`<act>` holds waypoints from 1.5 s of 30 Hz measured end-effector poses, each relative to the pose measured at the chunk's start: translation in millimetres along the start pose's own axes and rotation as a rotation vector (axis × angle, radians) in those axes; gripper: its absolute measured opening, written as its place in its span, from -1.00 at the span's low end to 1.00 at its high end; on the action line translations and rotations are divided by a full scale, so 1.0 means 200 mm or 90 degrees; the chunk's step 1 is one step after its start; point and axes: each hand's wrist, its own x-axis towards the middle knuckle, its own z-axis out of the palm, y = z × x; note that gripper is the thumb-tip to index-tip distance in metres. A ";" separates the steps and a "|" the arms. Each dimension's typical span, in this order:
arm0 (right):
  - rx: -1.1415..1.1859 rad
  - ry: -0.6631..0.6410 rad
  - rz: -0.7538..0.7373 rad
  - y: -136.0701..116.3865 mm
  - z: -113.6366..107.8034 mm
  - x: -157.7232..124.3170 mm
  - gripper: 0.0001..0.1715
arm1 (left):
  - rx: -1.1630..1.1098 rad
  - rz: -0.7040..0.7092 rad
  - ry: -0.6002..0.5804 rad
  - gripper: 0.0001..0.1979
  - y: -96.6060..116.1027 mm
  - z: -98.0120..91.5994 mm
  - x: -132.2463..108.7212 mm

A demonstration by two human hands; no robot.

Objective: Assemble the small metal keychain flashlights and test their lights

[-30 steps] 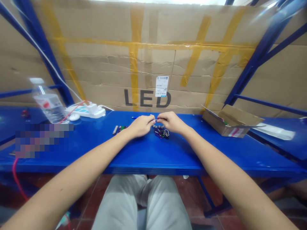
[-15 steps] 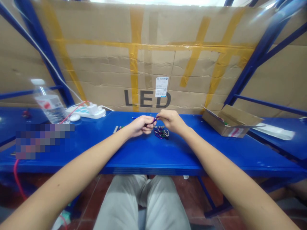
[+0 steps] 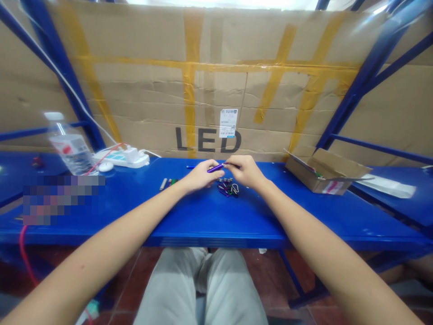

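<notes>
Over the middle of the blue table [image 3: 209, 216], my left hand [image 3: 199, 175] is closed around a small purple tube [image 3: 215, 168] that sticks out to the right. My right hand [image 3: 244, 170] pinches the tube's right end with its fingertips. Just below and between the hands lies a small heap of coloured carabiner clips [image 3: 228, 188]. A few short coloured tubes [image 3: 168, 183] lie on the table to the left of my left hand.
An open cardboard box [image 3: 324, 171] stands at the right, with a white sheet [image 3: 389, 185] beyond it. At the left are a water bottle [image 3: 69, 146], a white power strip [image 3: 123, 156] and a red cable. A taped cardboard wall marked LED stands behind.
Both hands have lifted slightly. The purple tube now shows more fully between them, drawn out to the right of my left hand.
</notes>
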 end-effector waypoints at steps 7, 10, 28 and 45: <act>-0.014 -0.083 0.044 -0.02 0.00 0.00 -0.73 | 0.600 0.261 0.118 -0.85 -0.03 -0.03 -0.01; -0.004 -0.099 0.073 -0.03 0.00 0.00 -0.70 | 0.702 0.311 0.108 -0.79 -0.01 -0.03 -0.01; 0.026 -0.039 -0.070 0.00 0.04 0.00 -0.75 | -0.245 -0.163 -0.107 -0.68 -0.03 -0.03 0.03; 0.042 0.020 0.020 0.04 0.02 0.00 -0.77 | -0.364 -0.158 0.007 -0.93 -0.06 -0.17 0.06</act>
